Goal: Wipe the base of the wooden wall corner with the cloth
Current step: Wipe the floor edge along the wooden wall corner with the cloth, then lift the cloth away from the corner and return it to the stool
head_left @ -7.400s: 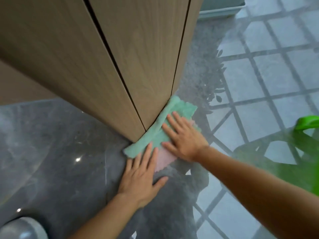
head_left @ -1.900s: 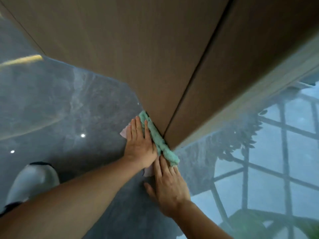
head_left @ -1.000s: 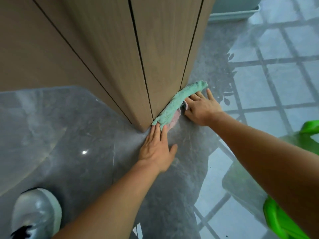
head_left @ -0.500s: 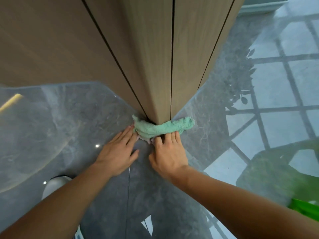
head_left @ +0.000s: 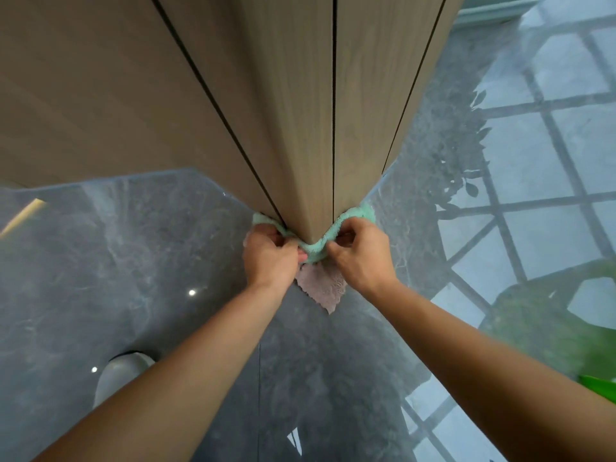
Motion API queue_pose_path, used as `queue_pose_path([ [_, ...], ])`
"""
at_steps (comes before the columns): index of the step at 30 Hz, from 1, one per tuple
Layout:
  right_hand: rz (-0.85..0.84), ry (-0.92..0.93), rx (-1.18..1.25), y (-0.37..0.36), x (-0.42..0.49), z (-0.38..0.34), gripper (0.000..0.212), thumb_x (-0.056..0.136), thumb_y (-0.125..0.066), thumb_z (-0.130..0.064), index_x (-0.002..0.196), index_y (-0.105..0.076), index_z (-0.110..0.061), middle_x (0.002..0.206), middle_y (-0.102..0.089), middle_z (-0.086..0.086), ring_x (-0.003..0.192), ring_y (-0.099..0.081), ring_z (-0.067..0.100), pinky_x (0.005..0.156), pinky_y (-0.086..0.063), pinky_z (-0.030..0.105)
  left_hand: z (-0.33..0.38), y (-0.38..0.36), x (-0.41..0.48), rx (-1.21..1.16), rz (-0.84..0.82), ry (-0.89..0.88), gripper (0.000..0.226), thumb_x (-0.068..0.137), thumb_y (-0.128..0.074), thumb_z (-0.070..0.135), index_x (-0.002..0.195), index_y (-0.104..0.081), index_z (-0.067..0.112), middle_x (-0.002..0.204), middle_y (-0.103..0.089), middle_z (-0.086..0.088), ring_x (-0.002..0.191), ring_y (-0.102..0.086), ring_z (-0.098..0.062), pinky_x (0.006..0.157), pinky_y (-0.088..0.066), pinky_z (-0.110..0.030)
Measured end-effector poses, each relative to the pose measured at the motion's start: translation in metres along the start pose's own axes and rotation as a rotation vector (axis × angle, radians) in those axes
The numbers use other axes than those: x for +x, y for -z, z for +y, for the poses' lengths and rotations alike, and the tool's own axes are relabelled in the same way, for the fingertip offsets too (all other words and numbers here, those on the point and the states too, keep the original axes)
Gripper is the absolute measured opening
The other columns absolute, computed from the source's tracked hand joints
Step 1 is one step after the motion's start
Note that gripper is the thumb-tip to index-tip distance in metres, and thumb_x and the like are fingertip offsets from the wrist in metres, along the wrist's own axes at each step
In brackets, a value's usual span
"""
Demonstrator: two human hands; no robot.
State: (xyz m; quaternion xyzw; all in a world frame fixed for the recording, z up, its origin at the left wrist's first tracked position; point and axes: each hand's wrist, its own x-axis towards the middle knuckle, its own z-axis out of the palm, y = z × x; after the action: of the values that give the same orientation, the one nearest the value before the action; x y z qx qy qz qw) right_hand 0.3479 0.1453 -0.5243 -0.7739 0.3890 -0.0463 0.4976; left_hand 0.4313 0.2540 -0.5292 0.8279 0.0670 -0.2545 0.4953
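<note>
The wooden wall corner (head_left: 316, 145) with dark vertical grooves meets the glossy grey floor at mid-frame. A cloth (head_left: 315, 250), green on one side and pink on the other, wraps around the base of the corner; its pink flap lies on the floor between my wrists. My left hand (head_left: 268, 258) grips the cloth on the left face of the corner. My right hand (head_left: 361, 258) pinches it on the right face. Both press the green roll against the wood.
A polished dark marble floor (head_left: 133, 278) reflects a window grid and a plant at the right. My grey shoe (head_left: 121, 378) stands at lower left. A bright green object (head_left: 600, 390) shows at the right edge. A pale planter edge (head_left: 493, 15) sits at top right.
Both hands went from flat fingers pushing the cloth to closed grips on it. The cloth now bends around the corner's tip, and its pink flap has come out onto the floor.
</note>
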Motion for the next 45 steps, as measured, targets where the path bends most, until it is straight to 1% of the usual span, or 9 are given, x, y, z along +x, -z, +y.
queue_pose_path([
  [15, 0.043, -0.026, 1.117, 0.172, -0.111, -0.266, 0.013, 0.088, -0.062, 0.004, 0.079, -0.056, -0.003, 0.072, -0.054, 0.011, 0.069, -0.053, 0.023, 0.053, -0.05, 0.026, 0.264, 0.077, -0.202, -0.913, -0.344, 0.226, 0.037, 0.086, -0.033, -0.01, 0.069, -0.065, 0.0, 0.062, -0.061, -0.01, 0.057, -0.057, -0.013, 0.057, -0.055, -0.02],
  [19, 0.136, -0.072, 1.375, 0.33, -0.194, -0.363, 0.006, 0.09, -0.058, 0.001, 0.093, -0.058, -0.004, 0.086, -0.058, 0.012, 0.084, -0.054, 0.028, 0.079, -0.047, 0.049, 0.402, 0.106, -0.331, -0.589, -0.662, 0.024, 0.026, 0.083, -0.046, 0.0, 0.099, -0.058, 0.016, 0.08, -0.063, 0.0, 0.065, -0.056, -0.01, 0.06, -0.044, -0.022],
  [21, 0.209, -0.144, 1.197, 0.39, -0.253, -0.38, 0.015, 0.089, -0.061, -0.002, 0.101, -0.062, -0.012, 0.096, -0.064, 0.003, 0.087, -0.06, 0.016, 0.08, -0.052, 0.035, 0.437, 0.105, -0.39, -0.427, -0.758, 0.02, 0.031, 0.077, -0.053, 0.009, 0.106, -0.058, 0.017, 0.094, -0.063, -0.003, 0.078, -0.057, -0.014, 0.069, -0.041, -0.027],
  [24, 0.162, -0.174, 0.847, 0.443, -0.331, -0.366, 0.039, 0.083, -0.071, -0.004, 0.117, -0.062, -0.021, 0.121, -0.067, 0.001, 0.105, -0.063, 0.011, 0.092, -0.053, 0.035, 0.457, 0.081, -0.459, -0.302, -0.854, 0.184, 0.035, 0.073, -0.064, 0.017, 0.107, -0.064, 0.008, 0.105, -0.068, -0.021, 0.092, -0.063, -0.028, 0.08, -0.048, -0.034],
  [28, 0.148, -0.18, 0.684, 0.511, -0.389, -0.311, 0.046, 0.081, -0.066, 0.001, 0.111, -0.062, -0.032, 0.105, -0.074, -0.003, 0.077, -0.064, 0.002, 0.063, -0.052, 0.015, 0.455, 0.018, -0.52, -0.066, -0.966, 0.313, 0.042, 0.08, -0.067, 0.024, 0.119, -0.057, 0.011, 0.097, -0.067, -0.015, 0.071, -0.066, -0.021, 0.056, -0.051, -0.026],
  [32, 0.582, -0.531, 0.682, 0.559, -0.42, -0.239, 0.051, 0.077, -0.079, -0.013, 0.123, -0.057, -0.021, 0.109, -0.069, 0.008, 0.086, -0.065, 0.023, 0.077, -0.055, 0.044, 0.439, -0.04, -0.564, -0.149, -1.116, 0.533, 0.03, 0.093, -0.043, 0.006, 0.117, -0.06, 0.008, 0.092, -0.074, -0.008, 0.073, -0.071, -0.017, 0.06, -0.058, -0.028],
  [34, 0.482, -0.723, 0.977, 0.573, -0.426, -0.208, 0.075, 0.074, -0.081, -0.031, 0.137, -0.04, -0.027, 0.123, -0.06, 0.008, 0.094, -0.066, 0.028, 0.078, -0.056, 0.046, 0.432, -0.067, -0.579, -0.133, -1.207, 0.626, 0.035, 0.092, -0.034, 0.002, 0.112, -0.061, 0.012, 0.088, -0.076, -0.005, 0.075, -0.072, -0.018, 0.066, -0.059, -0.034],
  [38, 0.334, -0.747, 1.288, 0.585, -0.424, -0.165, 0.045, 0.086, -0.068, -0.019, 0.126, -0.056, -0.005, 0.108, -0.067, 0.014, 0.072, -0.071, 0.023, 0.058, -0.059, 0.034, 0.411, -0.116, -0.587, -0.099, -1.169, 0.702, 0.044, 0.087, -0.025, -0.006, 0.105, -0.058, 0.016, 0.082, -0.075, -0.009, 0.072, -0.072, -0.022, 0.063, -0.059, -0.035],
  [45, 0.643, -0.687, 0.746, 0.596, -0.383, -0.111, 0.032, 0.077, -0.071, 0.001, 0.109, -0.065, -0.005, 0.092, -0.069, 0.02, 0.069, -0.064, 0.028, 0.064, -0.058, 0.043, 0.37, -0.175, -0.567, 0.054, -1.036, 0.56, 0.054, 0.091, -0.033, -0.009, 0.135, -0.046, 0.02, 0.123, -0.059, -0.009, 0.089, -0.06, -0.022, 0.075, -0.047, -0.037],
])
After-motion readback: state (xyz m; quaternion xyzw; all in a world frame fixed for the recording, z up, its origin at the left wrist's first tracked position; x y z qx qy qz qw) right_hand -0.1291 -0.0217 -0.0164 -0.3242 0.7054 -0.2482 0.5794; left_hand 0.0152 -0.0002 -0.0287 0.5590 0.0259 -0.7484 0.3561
